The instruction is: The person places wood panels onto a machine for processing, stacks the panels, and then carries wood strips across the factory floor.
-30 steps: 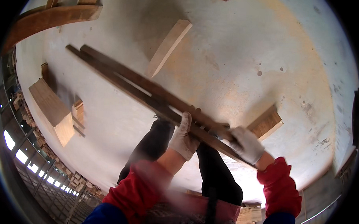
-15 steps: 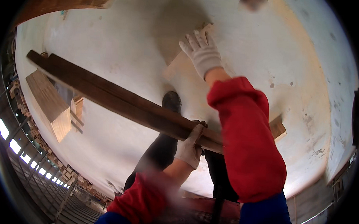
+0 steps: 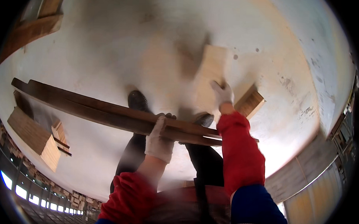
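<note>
My left hand (image 3: 159, 141), in a pale glove, is closed round two long, dark brown wooden strips (image 3: 92, 113) lying one against the other. They run across from the far left to beyond my right forearm, above my legs. In a pale glove too, my right hand (image 3: 223, 94) is at the right edge of a light wooden board (image 3: 211, 67), further out than the strips. Its thumb lies over the board's face and the other fingers are largely hidden. The board is blurred, with a dark shadow to its left.
Right of the board sits a brown wooden block (image 3: 250, 102) on the pale floor (image 3: 98, 65). At the left stand a large stack of wood (image 3: 32, 132) and a smaller one (image 3: 60, 133). A curved wooden piece (image 3: 36, 32) is at the upper left. My shoes (image 3: 138, 99) are beneath the strips.
My right hand was spread above the floor; now it has closed on the light board and come nearer with it. My left hand keeps hold of the strips, and the view has shifted.
</note>
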A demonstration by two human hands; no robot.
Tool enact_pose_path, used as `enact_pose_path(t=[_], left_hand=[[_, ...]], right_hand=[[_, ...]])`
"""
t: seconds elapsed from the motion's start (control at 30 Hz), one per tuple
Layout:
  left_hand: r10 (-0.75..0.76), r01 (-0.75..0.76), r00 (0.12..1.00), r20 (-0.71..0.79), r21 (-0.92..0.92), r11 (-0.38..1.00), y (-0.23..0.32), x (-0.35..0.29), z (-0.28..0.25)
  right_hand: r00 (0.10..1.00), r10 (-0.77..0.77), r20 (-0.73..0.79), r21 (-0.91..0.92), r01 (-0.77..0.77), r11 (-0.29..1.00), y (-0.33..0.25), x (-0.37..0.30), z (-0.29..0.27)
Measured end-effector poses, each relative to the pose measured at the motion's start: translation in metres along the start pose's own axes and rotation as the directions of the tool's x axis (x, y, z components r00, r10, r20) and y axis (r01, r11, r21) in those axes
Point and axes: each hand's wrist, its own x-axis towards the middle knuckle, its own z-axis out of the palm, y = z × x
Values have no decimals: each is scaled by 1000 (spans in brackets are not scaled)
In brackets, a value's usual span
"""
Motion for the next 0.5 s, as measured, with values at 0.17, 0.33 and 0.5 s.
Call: enact_pose_path(t=[0.17,0.33,0.5], left_hand=[[-63,65,997,-41,41,997,-19,3,8],[-63,72,997,-50,185,980,-41,5,22],[12,0,999,-39,306,952,-50,8,28]], right_hand=[[865,353,-355,-116,-416,902,135,-15,-104],[901,407,-151,69,-401,913,227,-10,-145],[899,366,-240,-165,-409,897,186,-8,-111]])
